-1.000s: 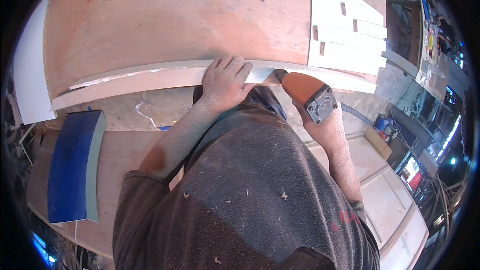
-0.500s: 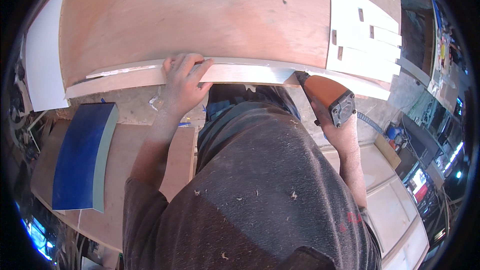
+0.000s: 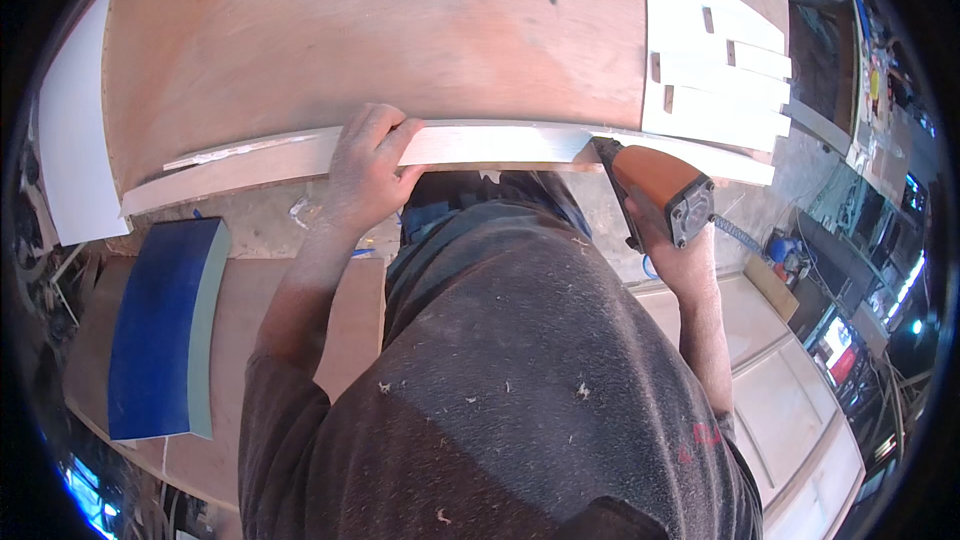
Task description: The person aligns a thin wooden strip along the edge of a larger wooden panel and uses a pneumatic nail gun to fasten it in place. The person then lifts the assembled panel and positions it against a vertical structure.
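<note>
A long, pale wooden strip (image 3: 500, 146) lies along the near edge of a large brown plywood panel (image 3: 400, 30). My left hand (image 3: 372, 162) grips the strip left of its middle, fingers over the top and thumb on the near side. In my right hand (image 3: 672, 245) is an orange and black nail gun (image 3: 655, 180), its nose against the strip's near face, right of the middle. The gun's body hides part of my right fingers. From the gun's rear runs a coiled air hose (image 3: 738, 232).
White sheet pieces with small dark blocks (image 3: 715, 60) lie on the panel's right side. A white board (image 3: 75, 125) borders it at left. Lower left, a curved blue panel (image 3: 165, 330) rests on a brown board (image 3: 275, 305). A framed wooden panel (image 3: 785, 410) is at lower right.
The view has turned slightly, and the panel sits a little farther left in it. The nail gun's nose is slightly farther right along the strip. Both hands keep their holds.
</note>
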### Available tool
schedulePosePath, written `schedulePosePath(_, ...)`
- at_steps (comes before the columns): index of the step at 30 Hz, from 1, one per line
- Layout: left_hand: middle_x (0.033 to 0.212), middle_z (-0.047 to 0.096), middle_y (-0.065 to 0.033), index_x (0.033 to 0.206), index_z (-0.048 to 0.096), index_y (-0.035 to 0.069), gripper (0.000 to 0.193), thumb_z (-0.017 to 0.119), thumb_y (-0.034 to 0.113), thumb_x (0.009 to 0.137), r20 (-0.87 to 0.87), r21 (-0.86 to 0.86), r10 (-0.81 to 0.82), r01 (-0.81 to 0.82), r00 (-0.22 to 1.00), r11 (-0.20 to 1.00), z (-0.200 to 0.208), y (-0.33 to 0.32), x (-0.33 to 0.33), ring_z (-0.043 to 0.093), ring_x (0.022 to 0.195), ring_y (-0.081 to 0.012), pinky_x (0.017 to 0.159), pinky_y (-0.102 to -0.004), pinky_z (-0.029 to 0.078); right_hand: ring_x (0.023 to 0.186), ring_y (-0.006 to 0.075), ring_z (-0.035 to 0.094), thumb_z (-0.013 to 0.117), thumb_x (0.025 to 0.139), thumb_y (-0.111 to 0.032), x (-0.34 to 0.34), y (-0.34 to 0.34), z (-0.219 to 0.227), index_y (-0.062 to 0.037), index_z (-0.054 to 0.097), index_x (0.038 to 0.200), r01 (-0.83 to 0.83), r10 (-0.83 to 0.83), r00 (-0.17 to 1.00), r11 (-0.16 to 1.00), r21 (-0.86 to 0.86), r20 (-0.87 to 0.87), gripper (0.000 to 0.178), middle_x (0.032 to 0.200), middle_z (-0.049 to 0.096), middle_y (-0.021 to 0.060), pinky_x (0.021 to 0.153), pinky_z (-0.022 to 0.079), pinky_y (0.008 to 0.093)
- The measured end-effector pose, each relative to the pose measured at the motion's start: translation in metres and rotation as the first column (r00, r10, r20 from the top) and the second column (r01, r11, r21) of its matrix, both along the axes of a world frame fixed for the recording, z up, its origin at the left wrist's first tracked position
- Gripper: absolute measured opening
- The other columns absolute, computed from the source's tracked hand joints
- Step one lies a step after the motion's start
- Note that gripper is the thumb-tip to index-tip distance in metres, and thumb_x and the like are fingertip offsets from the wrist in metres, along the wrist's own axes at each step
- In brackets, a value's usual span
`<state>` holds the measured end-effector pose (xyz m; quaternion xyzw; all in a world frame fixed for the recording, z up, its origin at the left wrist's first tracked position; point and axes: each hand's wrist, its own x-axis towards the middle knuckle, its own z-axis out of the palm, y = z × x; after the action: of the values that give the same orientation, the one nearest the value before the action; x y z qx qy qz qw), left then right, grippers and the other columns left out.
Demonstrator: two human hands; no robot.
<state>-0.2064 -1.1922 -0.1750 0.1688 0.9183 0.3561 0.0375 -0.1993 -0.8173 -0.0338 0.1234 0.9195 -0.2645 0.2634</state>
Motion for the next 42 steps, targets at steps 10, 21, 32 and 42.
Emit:
schedulePosePath(10, 0.11, 0.062, -0.0093, 0.119, 0.076, 0.004, 0.052, 0.093, 0.012, 0.071, 0.005, 0.015, -0.003, 0.003, 1.0, 1.0, 0.0, -0.002, 0.0, 0.062, 0.106, -0.0313, 0.094, -0.0462, 0.053, 0.114, 0.0224, 0.076, 0.082, 0.101, -0.024, -0.017, -0.033, 0.004, -0.0092, 0.071, 0.137, -0.182, 0.183, 0.983, 0.978, -0.099, -0.004, 0.041, 0.123, 0.078, 0.0117, 0.094, 0.062, 0.0395)
schedulePosePath(21, 0.11, 0.06, -0.0081, 0.122, 0.077, 0.004, 0.05, 0.091, 0.013, 0.074, 0.015, -0.003, 0.002, -0.002, 1.0, 1.0, -0.001, -0.001, 0.003, 0.062, 0.108, -0.0282, 0.098, -0.0441, 0.054, 0.111, 0.0275, 0.08, 0.081, 0.098, -0.022, -0.032, -0.049, 0.002, -0.0051, 0.073, 0.131, -0.336, 0.337, 0.939, 0.942, -0.017, 0.068, 0.038, 0.116, 0.08, 0.016, 0.095, 0.065, 0.0414)
schedulePosePath(32, 0.111, 0.059, -0.0079, 0.123, 0.076, 0.004, 0.048, 0.089, 0.015, 0.078, 0.003, -0.004, -0.014, 0.014, 1.0, 1.0, 0.001, -0.002, 0.001, 0.061, 0.11, -0.0262, 0.099, -0.0431, 0.054, 0.115, 0.0279, 0.077, 0.079, 0.102, -0.026, -0.029, -0.048, 0.002, -0.0079, 0.072, 0.135, -0.369, 0.368, 0.926, 0.929, 0.003, 0.078, 0.038, 0.119, 0.078, 0.0144, 0.096, 0.063, 0.0427)
schedulePosePath(42, 0.109, 0.06, -0.0093, 0.119, 0.077, 0.005, 0.048, 0.09, 0.014, 0.074, -0.001, -0.001, 0.004, -0.004, 1.0, 1.0, -0.003, -0.004, 0.002, 0.062, 0.107, -0.0296, 0.096, -0.0449, 0.055, 0.107, 0.0331, 0.079, 0.085, 0.084, -0.015, -0.028, -0.064, -0.004, -0.0022, 0.076, 0.118, -0.317, 0.319, 0.946, 0.948, -0.035, 0.059, 0.037, 0.11, 0.079, 0.019, 0.092, 0.063, 0.0416)
